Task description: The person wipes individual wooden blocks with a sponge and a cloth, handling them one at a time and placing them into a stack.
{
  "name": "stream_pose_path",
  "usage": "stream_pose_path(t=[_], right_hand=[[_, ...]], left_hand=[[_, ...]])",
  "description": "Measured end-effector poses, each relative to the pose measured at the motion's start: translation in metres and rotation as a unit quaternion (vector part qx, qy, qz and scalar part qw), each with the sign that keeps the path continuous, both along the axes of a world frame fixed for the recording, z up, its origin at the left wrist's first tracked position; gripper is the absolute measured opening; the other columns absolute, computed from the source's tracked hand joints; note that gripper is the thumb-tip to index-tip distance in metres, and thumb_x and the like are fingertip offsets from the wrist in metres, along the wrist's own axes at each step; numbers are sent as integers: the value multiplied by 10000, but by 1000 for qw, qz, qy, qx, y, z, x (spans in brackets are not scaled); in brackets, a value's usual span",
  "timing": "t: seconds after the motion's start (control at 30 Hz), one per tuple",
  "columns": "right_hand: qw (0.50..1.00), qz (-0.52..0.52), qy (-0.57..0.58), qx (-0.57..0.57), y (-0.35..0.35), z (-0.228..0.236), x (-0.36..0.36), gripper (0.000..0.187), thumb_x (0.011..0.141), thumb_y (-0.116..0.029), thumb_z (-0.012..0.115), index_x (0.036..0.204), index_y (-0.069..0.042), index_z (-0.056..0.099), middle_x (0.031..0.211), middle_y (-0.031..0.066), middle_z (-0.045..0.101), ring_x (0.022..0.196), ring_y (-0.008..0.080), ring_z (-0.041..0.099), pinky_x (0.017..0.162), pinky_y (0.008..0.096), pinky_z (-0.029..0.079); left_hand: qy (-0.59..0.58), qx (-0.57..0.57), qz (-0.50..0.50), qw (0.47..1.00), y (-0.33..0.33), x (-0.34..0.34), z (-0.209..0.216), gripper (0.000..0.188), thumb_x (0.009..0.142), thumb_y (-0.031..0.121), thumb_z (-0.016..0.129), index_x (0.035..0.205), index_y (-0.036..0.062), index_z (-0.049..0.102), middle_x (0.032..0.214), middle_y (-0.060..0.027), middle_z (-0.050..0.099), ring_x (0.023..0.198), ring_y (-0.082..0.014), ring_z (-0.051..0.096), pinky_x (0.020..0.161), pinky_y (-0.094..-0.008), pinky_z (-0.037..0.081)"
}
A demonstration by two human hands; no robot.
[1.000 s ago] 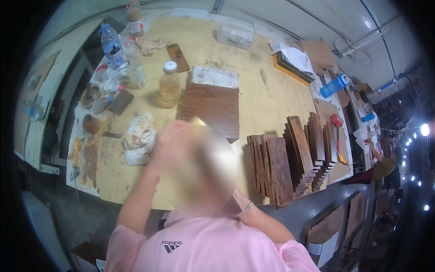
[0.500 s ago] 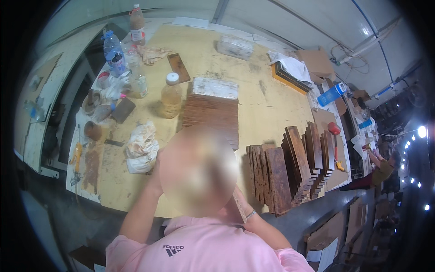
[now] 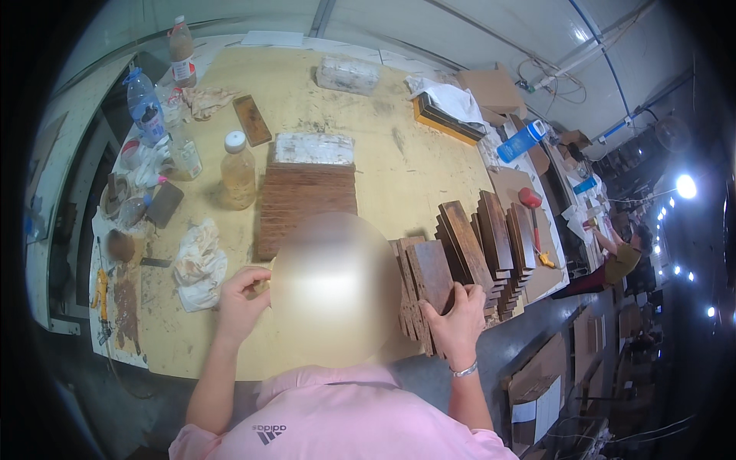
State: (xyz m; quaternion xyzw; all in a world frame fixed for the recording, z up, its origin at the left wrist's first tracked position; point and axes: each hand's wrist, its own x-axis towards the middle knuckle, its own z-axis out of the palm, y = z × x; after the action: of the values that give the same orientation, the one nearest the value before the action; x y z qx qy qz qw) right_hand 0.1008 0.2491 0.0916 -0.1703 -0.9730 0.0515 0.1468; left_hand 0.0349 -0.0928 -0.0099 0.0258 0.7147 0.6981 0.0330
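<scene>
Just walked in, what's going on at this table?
Someone in a pink shirt is handling wooden boards. Their right hand grips the near end of a dark board at the table's right front, beside other boards. The left hand is curled around something pale yellow, mostly hidden by a blurred patch. A stack of brown boards sits mid-table, with a white-capped bottle left of it and a crumpled cloth near the left hand.

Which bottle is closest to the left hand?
The white-capped clear bottle of yellowish liquid, just left of the brown board stack; all others sit farther from that left hand.
</scene>
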Motion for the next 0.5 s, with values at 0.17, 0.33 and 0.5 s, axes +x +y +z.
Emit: stream_pose_path(t=[0.17,0.33,0.5], right_hand=[[967,198,107,-117,-47,-1,-7,452,737,-137,769,1150,-24,627,1130,181,573,1047,354,561,869,439,491],[943,285,26,-167,-110,-85,-60,522,773,-97,729,1245,14,538,1282,215,521,1180,380,518,969,450,466],[963,263,40,-41,-115,-143,-100,510,713,-154,788,1164,-53,573,1135,137,565,1042,328,549,867,429,482]], left_hand=[[-11,27,15,999,2,4,1,276,780,-100,702,1043,-16,699,1057,-45,633,893,-98,586,776,-229,496],[-25,58,21,998,-3,11,9,286,783,-101,706,1053,-7,702,1056,-40,629,882,-93,574,779,-229,489],[-29,2,40,999,-25,32,3,293,794,-115,691,1065,-5,697,1066,-39,626,934,-96,588,832,-225,490]])
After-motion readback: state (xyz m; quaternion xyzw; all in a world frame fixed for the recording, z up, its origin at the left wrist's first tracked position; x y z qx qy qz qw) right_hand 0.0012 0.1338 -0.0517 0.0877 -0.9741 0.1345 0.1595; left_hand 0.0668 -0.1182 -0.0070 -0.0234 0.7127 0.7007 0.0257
